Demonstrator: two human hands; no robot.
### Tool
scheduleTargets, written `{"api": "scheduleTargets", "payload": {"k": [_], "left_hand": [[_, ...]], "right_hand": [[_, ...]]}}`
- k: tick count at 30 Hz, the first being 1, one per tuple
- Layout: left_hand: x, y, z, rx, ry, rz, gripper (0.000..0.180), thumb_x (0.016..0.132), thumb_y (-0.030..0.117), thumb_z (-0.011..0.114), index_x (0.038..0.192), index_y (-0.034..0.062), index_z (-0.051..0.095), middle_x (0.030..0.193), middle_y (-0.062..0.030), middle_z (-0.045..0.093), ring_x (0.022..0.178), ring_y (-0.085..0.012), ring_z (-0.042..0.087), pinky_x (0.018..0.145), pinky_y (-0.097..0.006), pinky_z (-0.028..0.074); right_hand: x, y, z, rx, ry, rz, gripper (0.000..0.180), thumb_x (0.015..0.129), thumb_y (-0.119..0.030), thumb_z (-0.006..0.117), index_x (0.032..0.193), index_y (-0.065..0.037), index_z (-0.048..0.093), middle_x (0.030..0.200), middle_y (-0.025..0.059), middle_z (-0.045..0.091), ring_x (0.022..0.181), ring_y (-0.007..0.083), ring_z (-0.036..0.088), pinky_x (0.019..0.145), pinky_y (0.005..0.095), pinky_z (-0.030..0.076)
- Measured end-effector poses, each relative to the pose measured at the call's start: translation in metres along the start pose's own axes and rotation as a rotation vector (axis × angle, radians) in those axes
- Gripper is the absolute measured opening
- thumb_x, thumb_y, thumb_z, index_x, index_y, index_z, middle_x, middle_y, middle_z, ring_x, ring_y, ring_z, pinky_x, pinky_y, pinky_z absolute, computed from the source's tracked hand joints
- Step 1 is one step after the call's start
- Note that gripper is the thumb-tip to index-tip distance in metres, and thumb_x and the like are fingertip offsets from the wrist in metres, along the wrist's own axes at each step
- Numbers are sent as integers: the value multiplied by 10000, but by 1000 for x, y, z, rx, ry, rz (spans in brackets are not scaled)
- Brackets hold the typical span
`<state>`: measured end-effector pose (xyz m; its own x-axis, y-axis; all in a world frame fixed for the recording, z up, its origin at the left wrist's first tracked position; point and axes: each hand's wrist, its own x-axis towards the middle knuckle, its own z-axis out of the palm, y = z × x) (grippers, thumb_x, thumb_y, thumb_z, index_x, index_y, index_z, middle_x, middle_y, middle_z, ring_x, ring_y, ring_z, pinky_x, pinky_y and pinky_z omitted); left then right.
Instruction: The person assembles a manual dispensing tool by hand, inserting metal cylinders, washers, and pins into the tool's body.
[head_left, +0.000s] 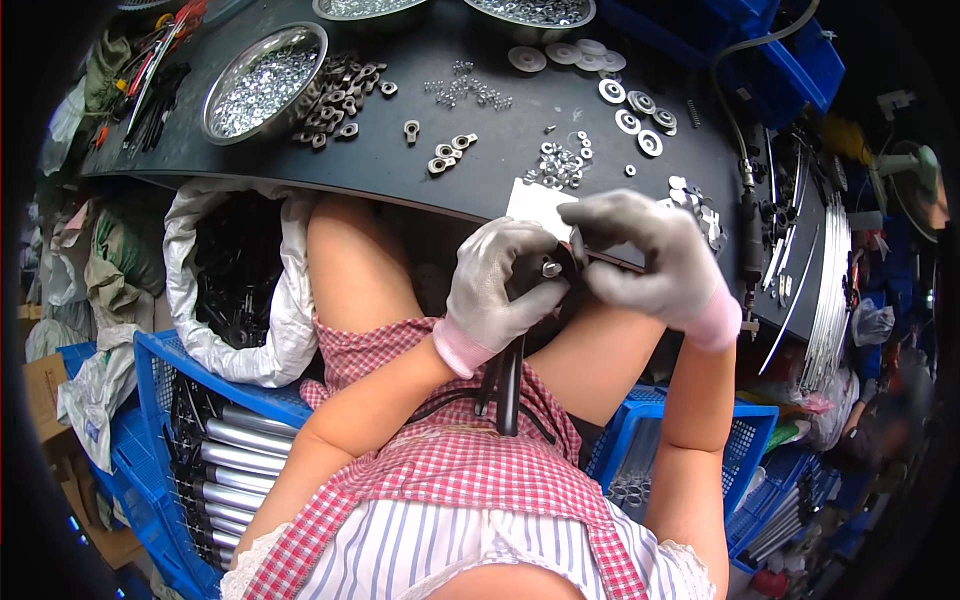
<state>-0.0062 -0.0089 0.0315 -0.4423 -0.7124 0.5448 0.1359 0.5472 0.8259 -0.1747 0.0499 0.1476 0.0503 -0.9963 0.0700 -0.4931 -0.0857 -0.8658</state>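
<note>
Left hand: the gloved left hand point(497, 290) was wrapped around the top of a black rod point(510, 385), fingers closed on it, above the lap
Right hand: the gloved right hand point(648, 255) was bent over the rod's upper end, its fingertips pinched together at a small silver nut point(551, 268) seated there
Black rod: it stood nearly upright between the knees, its lower end down against the red checked apron point(450, 470)
Work table: the dark table point(480, 150) lay just beyond the hands, strewn with loose nuts, washers point(630, 100) and small eye fittings point(340, 95)
Bowl: a steel bowl point(263, 82) of small silver parts sat on the table's left
Left side: a blue crate point(150, 370) held grey tubes point(240, 450); a white sack point(285, 300) of black parts stood above it
Right side: another blue crate point(750, 440) sat by the right forearm
</note>
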Motion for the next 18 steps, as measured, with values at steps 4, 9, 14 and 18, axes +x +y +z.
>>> {"api": "scheduleTargets", "payload": {"k": [4, 9, 14, 18], "left_hand": [[-12, -6, 6, -113, 18, -84, 760, 590, 337, 851, 1204, 64, 497, 1097, -135, 604, 978, -305, 614, 868, -412, 472], [-11, -13, -5, -225, -32, -18, 1101, 554, 684, 778, 1377, 61, 393, 1162, -144, 557, 1039, -313, 573, 906, -416, 448], [7, 8, -19, 153, -137, 126, 905, 633, 621, 756, 1284, 53, 486, 1171, -150, 558, 1079, -349, 548, 961, -459, 411], [-1, 5, -10, -1, -226, -63, 558, 648, 201, 802, 1155, 87, 598, 1057, -83, 657, 1158, -273, 530, 1002, -398, 389]], "right_hand": [[-5, 5, 20, -266, 1, -156, 365, 739, -62, 693, 1103, -55, 664, 968, 128, 658, 829, 284, 669, 725, 314, 542], [-4, -3, 16, -409, -78, -99, 442, 699, -123, 749, 1126, -67, 647, 1004, 108, 656, 922, 309, 639, 809, 366, 521], [31, 24, -23, -180, 326, 42, 299, 768, -155, 704, 1042, -47, 655, 950, 121, 669, 932, 275, 639, 796, 346, 508], [117, 98, -22, -690, 475, -226, 196, 798, -196, 684, 959, -84, 694, 1028, 86, 662, 934, 265, 631, 839, 376, 499]]}}
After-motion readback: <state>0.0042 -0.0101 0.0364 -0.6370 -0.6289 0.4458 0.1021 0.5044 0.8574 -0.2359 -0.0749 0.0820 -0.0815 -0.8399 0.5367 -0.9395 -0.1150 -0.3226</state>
